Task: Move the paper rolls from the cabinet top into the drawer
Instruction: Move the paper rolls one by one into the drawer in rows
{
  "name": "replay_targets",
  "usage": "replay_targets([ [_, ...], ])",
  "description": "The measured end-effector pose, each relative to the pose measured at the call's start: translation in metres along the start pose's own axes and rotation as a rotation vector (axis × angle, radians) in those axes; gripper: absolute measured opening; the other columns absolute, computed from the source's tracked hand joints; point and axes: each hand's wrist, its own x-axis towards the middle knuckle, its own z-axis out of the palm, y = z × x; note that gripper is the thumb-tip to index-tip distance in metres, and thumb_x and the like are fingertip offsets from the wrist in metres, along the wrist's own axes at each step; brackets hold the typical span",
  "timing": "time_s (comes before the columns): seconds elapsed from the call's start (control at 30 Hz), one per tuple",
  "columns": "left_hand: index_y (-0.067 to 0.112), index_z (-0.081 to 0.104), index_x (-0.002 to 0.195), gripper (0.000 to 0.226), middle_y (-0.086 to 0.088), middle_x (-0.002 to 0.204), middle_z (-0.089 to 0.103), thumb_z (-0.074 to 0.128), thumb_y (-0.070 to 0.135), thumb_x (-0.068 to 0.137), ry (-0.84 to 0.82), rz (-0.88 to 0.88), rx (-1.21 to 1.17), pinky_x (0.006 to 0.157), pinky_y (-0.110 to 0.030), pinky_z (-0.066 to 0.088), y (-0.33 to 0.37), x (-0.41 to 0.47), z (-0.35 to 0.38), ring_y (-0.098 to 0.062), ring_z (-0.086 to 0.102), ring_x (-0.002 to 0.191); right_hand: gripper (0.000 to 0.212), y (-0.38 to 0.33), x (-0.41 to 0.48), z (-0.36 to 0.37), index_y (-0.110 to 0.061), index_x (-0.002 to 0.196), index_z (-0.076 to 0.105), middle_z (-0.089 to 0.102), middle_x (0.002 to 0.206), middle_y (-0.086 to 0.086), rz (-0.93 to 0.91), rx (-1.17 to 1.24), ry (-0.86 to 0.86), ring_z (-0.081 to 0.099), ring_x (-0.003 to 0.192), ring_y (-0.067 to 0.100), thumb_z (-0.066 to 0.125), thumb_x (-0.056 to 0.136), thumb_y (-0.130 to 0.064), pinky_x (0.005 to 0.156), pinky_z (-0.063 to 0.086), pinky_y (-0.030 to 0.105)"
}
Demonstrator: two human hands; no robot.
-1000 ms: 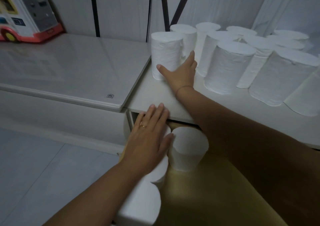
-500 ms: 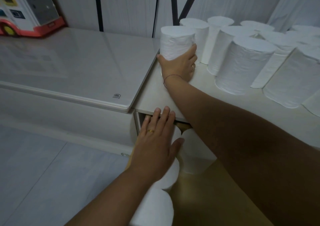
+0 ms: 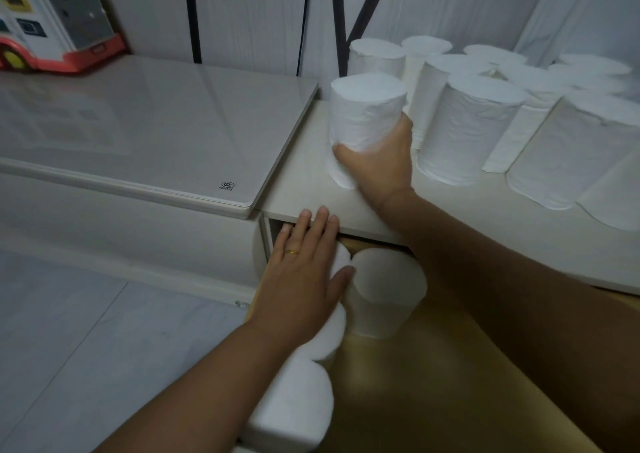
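Note:
Several white paper rolls (image 3: 474,120) stand upright on the cabinet top (image 3: 304,182) at the right. My right hand (image 3: 379,161) grips the nearest roll (image 3: 365,113) at the cabinet's left end; the roll tilts toward me. Below, the open drawer (image 3: 433,383) with a yellowish bottom holds rolls along its left side, one upright roll (image 3: 384,289) near the back and another (image 3: 294,407) at the front. My left hand (image 3: 304,279) lies flat, fingers together, on a roll at the drawer's back left, which it mostly hides.
A lower grey glass-topped unit (image 3: 156,133) adjoins the cabinet on the left, with a red and white toy vehicle (image 3: 52,19) at its back. Pale tiled floor (image 3: 86,331) lies at lower left. A white panelled wall stands behind.
My right hand has closed round the nearest roll and pulled it toward the cabinet's front edge, tilting it. My left hand has stayed on the rolls in the drawer.

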Motion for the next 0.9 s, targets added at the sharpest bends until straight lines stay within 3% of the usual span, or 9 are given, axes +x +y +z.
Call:
replay_targets([
  [0.13,0.023,-0.005,0.149,0.071,0.003,0.158,-0.009,0.012,0.061,0.092,-0.025,0.008,0.030,0.112,-0.029,-0.018,0.001,-0.002,-0.003,-0.013,-0.017,0.143,0.095,0.008,-0.033,-0.053,-0.013,0.136,0.026,0.041,0.135,0.003,-0.042,0.049,-0.110,0.041,0.125,0.018,0.082,0.062,-0.034,0.105,0.039,0.033],
  [0.23,0.024,-0.007,0.149,0.072,0.004,0.157,-0.014,0.009,0.063,0.091,-0.055,0.055,0.052,0.114,-0.031,-0.017,0.008,-0.006,-0.004,-0.012,-0.021,0.143,0.093,0.013,-0.056,-0.089,-0.017,0.135,0.027,0.043,0.128,-0.005,-0.039,0.035,-0.169,0.044,0.118,0.012,0.083,0.063,-0.033,0.096,0.041,0.025],
  [0.33,0.028,-0.007,0.149,0.071,0.009,0.156,-0.018,0.013,0.063,0.091,-0.095,0.123,0.010,0.111,-0.026,-0.022,0.016,-0.010,-0.005,-0.006,-0.025,0.140,0.094,0.019,-0.075,-0.124,-0.017,0.135,0.027,0.045,0.127,-0.007,-0.024,0.086,-0.239,0.046,0.117,0.011,0.084,0.062,-0.028,0.092,0.046,0.028],
  [0.47,0.031,-0.008,0.146,0.067,0.013,0.153,-0.021,0.016,0.061,0.091,-0.130,0.162,-0.008,0.114,-0.029,-0.017,0.020,-0.013,-0.006,-0.003,-0.028,0.138,0.096,0.027,-0.094,-0.162,-0.017,0.137,0.026,0.046,0.133,0.000,0.008,0.133,-0.292,0.047,0.121,0.018,0.084,0.060,-0.015,0.095,0.050,0.042],
  [0.53,0.031,-0.008,0.146,0.066,0.014,0.153,-0.020,0.017,0.060,0.091,-0.139,0.149,-0.011,0.113,-0.027,-0.018,0.020,-0.014,-0.007,-0.001,-0.028,0.138,0.098,0.033,-0.104,-0.180,-0.017,0.136,0.026,0.046,0.133,0.001,0.011,0.125,-0.300,0.048,0.121,0.019,0.085,0.058,-0.014,0.094,0.051,0.043],
  [0.7,0.031,-0.002,0.148,0.067,0.016,0.153,-0.014,0.016,0.061,0.090,-0.162,0.143,-0.017,0.112,-0.024,-0.018,0.020,-0.016,-0.007,-0.001,-0.022,0.139,0.108,0.050,-0.134,-0.215,-0.015,0.133,0.032,0.050,0.124,-0.011,-0.067,0.005,-0.346,0.051,0.111,-0.006,0.081,0.044,-0.049,0.080,0.048,0.007],
  [0.8,0.031,-0.001,0.149,0.067,0.016,0.154,-0.011,0.014,0.063,0.091,-0.191,0.146,-0.019,0.114,-0.025,-0.015,0.020,-0.016,-0.006,-0.001,-0.020,0.140,0.109,0.072,-0.146,-0.220,-0.013,0.137,0.034,0.050,0.129,-0.006,-0.057,-0.033,-0.436,0.050,0.117,0.001,0.087,0.046,-0.045,0.086,0.048,0.011],
  [0.9,0.031,0.002,0.149,0.067,0.015,0.156,-0.004,0.013,0.062,0.090,-0.236,0.140,-0.015,0.115,-0.026,-0.011,0.019,-0.016,-0.006,-0.001,-0.015,0.141,0.109,0.096,-0.156,-0.214,-0.024,0.139,0.028,0.046,0.131,-0.013,-0.012,-0.054,-0.535,0.047,0.120,-0.001,0.088,0.049,-0.032,0.093,0.049,0.019],
])
